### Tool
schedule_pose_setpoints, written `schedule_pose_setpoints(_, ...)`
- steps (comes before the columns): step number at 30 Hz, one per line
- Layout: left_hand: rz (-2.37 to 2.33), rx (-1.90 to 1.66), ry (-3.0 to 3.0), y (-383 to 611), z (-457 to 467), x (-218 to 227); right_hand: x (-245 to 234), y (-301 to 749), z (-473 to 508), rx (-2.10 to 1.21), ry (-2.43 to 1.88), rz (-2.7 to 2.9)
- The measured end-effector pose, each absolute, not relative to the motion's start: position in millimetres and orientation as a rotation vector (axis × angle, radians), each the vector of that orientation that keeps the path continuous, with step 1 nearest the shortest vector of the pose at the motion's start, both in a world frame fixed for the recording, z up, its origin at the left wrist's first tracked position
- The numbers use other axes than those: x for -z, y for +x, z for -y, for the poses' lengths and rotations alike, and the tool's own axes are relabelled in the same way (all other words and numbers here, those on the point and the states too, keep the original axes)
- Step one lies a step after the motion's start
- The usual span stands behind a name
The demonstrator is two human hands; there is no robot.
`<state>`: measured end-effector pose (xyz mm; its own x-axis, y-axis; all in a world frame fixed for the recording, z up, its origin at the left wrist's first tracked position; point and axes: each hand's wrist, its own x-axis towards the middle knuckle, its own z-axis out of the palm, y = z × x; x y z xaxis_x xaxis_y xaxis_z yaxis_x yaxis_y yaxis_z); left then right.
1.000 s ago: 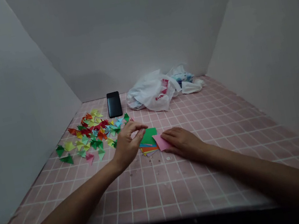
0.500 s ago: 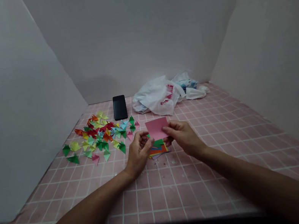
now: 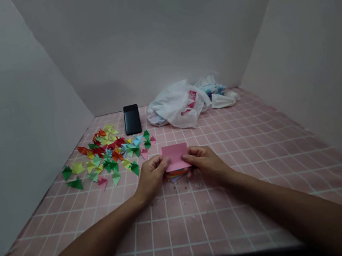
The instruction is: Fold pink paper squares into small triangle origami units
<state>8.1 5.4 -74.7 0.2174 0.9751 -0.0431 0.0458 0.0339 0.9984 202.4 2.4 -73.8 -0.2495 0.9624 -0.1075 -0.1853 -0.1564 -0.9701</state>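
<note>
Head view, frame centre: we pinch the pink paper (image 3: 175, 155) with left hand (image 3: 151, 176) and right hand (image 3: 206, 163); align edges squarely before creasing.

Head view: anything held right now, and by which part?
Yes. Both hands hold one pink rectangular paper sheet: left hand pinches its left edge, right hand its right edge, just above the stack of coloured paper.

A: Where does the view sit?
B: On the person's head, looking forward and down over the near edge of the table (image 3: 207, 218), towards its far edge and the walls.
A: How close?
B: Close; both forearms run in from the bottom. There is only this one view.
</note>
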Motion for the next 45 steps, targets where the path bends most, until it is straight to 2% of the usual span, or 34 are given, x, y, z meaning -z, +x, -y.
schedule_pose_setpoints(5,-1.115,-1.007,1.383,4.7,-7.4,73.1,72.8,202.3,-1.1,-1.554,-0.994,1.195)
schedule_pose_setpoints(15,-1.026,-1.054,1.133,7.8,-9.7,76.6,78.2,202.9,-1.6,-1.600,-0.969,1.146)
schedule_pose_setpoints(29,-0.991,-1.194,1.403,5.6,-5.9,65.7,73.9,204.2,0.2,-1.475,-0.932,1.101)
schedule_pose_setpoints(45,-0.934,-1.075,1.203,6.3,-6.9,69.0,81.9,205.7,-1.1,-1.509,-0.925,1.150)
